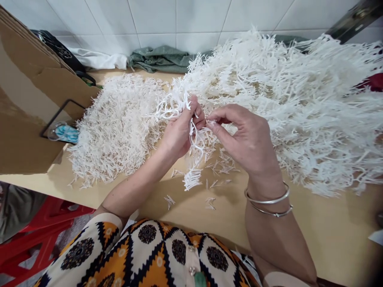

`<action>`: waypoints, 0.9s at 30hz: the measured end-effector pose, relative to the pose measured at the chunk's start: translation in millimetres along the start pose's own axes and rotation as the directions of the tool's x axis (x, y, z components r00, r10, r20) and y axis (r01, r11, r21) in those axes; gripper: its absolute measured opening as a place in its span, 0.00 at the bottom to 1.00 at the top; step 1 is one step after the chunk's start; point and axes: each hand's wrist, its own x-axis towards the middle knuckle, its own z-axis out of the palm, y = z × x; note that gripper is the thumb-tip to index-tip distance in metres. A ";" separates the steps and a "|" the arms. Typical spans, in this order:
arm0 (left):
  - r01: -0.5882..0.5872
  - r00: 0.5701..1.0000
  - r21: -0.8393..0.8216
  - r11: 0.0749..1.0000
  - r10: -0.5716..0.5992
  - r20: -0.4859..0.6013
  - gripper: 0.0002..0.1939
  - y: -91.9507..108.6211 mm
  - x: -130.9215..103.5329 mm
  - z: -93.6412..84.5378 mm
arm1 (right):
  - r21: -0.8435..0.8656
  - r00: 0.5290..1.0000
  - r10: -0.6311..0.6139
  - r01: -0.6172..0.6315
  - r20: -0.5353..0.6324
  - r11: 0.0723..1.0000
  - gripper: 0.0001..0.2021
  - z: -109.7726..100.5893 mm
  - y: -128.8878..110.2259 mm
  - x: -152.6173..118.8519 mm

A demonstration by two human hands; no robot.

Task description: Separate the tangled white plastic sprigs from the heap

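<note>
My left hand [182, 127] is closed round a bunch of white branched strands [193, 179], thin and comb-like at the ends, which look like plastic. Some strands stick out above the fist and others dangle below it. Beside it, my right hand [239, 131] pinches with thumb and forefinger at the strands' tips; what sits between the fingertips is too small to make out. Beneath both hands lie small loose white slivers [223, 163] on the table. A big tangled heap of white strands [299, 99] spreads to the right, and a pile of short white pieces [119, 123] lies to the left.
A cardboard box [32, 103] stands at the left edge of the table [185, 215], with a black-framed item [64, 127] against it. Green cloth [161, 57] and white cloth [98, 59] lie along the tiled wall. A red stool [44, 227] is below left.
</note>
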 end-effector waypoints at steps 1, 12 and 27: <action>0.012 1.000 -0.013 1.000 -0.012 0.004 0.18 0.5 -0.5 0.6 | -0.009 1.000 -0.013 0.013 -0.027 1.000 0.07 1.5 -0.7 0.2; 0.108 0.990 0.099 0.989 -0.116 0.085 0.23 4.5 -16.1 5.8 | -0.129 0.853 0.167 -0.262 -0.495 0.956 0.10 8.7 46.1 4.7; -0.134 0.987 0.212 0.968 0.111 0.118 0.22 6.9 -7.7 2.0 | 0.037 0.990 0.007 -0.012 0.140 0.999 0.24 -25.5 -1.0 -0.8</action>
